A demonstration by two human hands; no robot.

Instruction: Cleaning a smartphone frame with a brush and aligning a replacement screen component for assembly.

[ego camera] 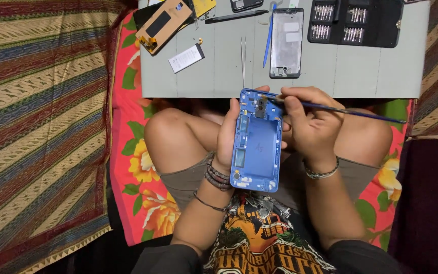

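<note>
My left hand (226, 136) grips a blue phone back shell (257, 142) from its left side, inner face up, over my lap. My right hand (307, 124) pinches a thin blue-handled tool (351, 111) like a pen. The tool's tip rests at the top of the shell, beside the dark camera module (261, 105). The long handle sticks out to the right over my knee.
A grey work mat (361, 71) lies beyond my knees. On it are a phone frame (286, 43), tweezers (243, 61), a blue pry stick (268, 36), a black screwdriver bit case (356, 23), a white battery (186, 58) and a tan screen panel (163, 25). Patterned cloth surrounds me.
</note>
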